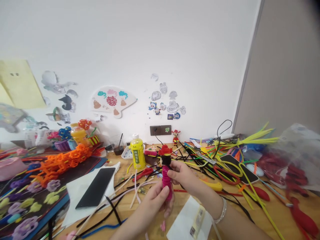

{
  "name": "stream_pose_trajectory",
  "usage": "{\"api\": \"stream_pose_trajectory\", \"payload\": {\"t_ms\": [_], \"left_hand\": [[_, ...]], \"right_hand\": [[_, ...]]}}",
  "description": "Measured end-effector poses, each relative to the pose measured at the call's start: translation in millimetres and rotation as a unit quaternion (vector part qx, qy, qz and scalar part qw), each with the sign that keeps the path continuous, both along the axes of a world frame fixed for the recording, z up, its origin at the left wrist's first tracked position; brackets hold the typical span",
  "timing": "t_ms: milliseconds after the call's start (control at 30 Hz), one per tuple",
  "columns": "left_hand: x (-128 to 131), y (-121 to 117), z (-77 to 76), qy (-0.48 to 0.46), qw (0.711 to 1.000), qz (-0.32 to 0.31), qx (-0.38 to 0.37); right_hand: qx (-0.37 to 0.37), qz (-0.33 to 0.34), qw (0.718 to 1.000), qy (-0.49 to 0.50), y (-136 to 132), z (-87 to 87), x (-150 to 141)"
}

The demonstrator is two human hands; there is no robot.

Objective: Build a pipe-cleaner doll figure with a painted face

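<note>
Two bare hands hold up a slim doll (165,172) with a magenta body, dark hair and a red hat. The left grip (157,196) is closed around its lower part; the right grip (179,172) pinches its upper body. Below and right of the grips, white paper (178,221) lies on the wooden table (136,196). Left of them, a dark phone (96,188) rests on a white sheet (72,196). Beyond, slightly left, stands a yellow bottle (138,155); farther, a small red-hatted figure (176,138) stands near the white wall (160,43).
</note>
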State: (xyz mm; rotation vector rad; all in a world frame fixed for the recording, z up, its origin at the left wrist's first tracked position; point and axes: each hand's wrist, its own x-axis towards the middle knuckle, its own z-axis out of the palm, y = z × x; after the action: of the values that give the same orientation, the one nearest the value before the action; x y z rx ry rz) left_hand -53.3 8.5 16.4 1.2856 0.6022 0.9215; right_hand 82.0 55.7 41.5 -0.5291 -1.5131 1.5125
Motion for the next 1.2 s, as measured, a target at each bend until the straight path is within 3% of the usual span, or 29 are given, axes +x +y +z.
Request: {"api": "stream_pose_trajectory", "payload": {"t_ms": [100, 233, 367, 433, 567, 667, 733, 833, 933, 1033, 1133, 1200], "left_hand": [[-1.7, -4.7, 1.4, -0.066, 0.996, -0.057, -0.034], [-2.6, -8.3, 4.0, -0.12, 0.989, -0.079, -0.029], [-1.4, -8.1, 3.0, -0.103, 0.992, -0.069, -0.02], [-0.7, -6.8, 0.6, -0.092, 0.994, -0.051, -0.017], [-0.2, -4.4, -4.9, -0.101, 0.994, -0.026, -0.014], [-0.4, -3.7, -6.4, -0.117, 0.991, -0.051, -0.03], [-0.5, -3.6, -5.6, -0.142, 0.987, -0.067, -0.041], [-0.5, -3.7, -2.7, -0.188, 0.979, -0.068, -0.039], [-0.1, -2.9, -0.7, -0.194, 0.979, -0.048, -0.033], [1.3, -0.1, -0.9, -0.131, 0.991, 0.011, -0.018], [3.6, 4.5, -1.3, -0.015, 0.996, 0.089, 0.02], [4.8, 7.4, -1.2, 0.048, 0.989, 0.131, 0.038]], "right_hand": [[-0.004, 0.019, 1.0, -0.001, 5.8, -4.0, 4.3], [0.013, -0.057, 0.998, -0.015, 13.7, -4.2, 10.1], [0.13, -0.085, 0.984, -0.084, 6.8, 7.2, 14.4], [0.222, -0.092, 0.959, -0.15, -2.7, 13.7, 13.6], [0.374, -0.151, 0.88, -0.252, -18.0, 18.6, 8.3], [0.425, -0.148, 0.858, -0.246, -15.4, 15.1, 8.5], [0.401, -0.181, 0.87, -0.225, -5.4, 12.0, 13.9], [0.277, -0.291, 0.906, -0.133, 17.0, 11.1, 29.9], [0.18, -0.32, 0.928, -0.066, 31.6, 18.0, 45.9], [0.174, -0.26, 0.94, -0.139, 25.0, 27.0, 46.7], [0.163, -0.154, 0.946, -0.233, 6.3, 29.9, 30.4], [0.14, -0.123, 0.953, -0.24, -3.7, 28.7, 17.7]]}}
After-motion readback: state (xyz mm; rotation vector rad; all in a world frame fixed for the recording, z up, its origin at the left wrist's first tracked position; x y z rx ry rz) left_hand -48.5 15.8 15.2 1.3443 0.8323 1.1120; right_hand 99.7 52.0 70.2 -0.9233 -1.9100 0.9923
